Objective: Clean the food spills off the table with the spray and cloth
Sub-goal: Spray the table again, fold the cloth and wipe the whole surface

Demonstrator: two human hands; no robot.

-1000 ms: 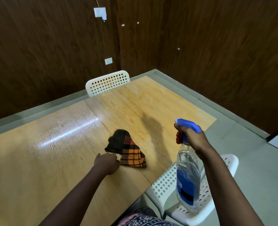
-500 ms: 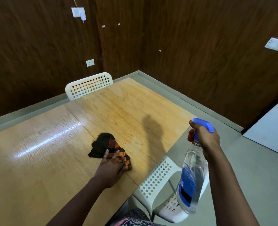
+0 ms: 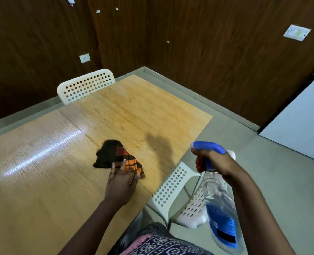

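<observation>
Cloth [image 3: 115, 156]: dark and orange checked, bunched, lying on the wooden table [image 3: 42, 181] near its front edge, just right of the seam between the two table panels. Left hand [image 3: 122, 179]: fingers straight and spread, resting flat on the near end of the cloth, pressing and not gripping it. Spray bottle [image 3: 219, 203]: clear, blue label, blue trigger head, held off the table's right edge, above the white chair [image 3: 172, 188] that stands at that edge; nozzle points back toward the table. Right hand [image 3: 217, 161]: wrapped round the bottle's neck, fingers at the trigger; whether the trigger is squeezed I cannot tell. Spills: a faint reddish smear and specks show on the right panel, beyond and to the right of the cloth. Second white chair [image 3: 86, 85] stands at the table's far side. Risks, as judged: with the bottle out past the table's edge, a squeeze could send mist short, onto the chair or floor and not the smear. A flat palm on a bunched cloth may let the cloth slide or roll under the hand, so it skips specks or only spreads the smear. Wiping toward the near edge could push residue off onto the lap or chair. A loose hold on the neck could let the bottle tip.
</observation>
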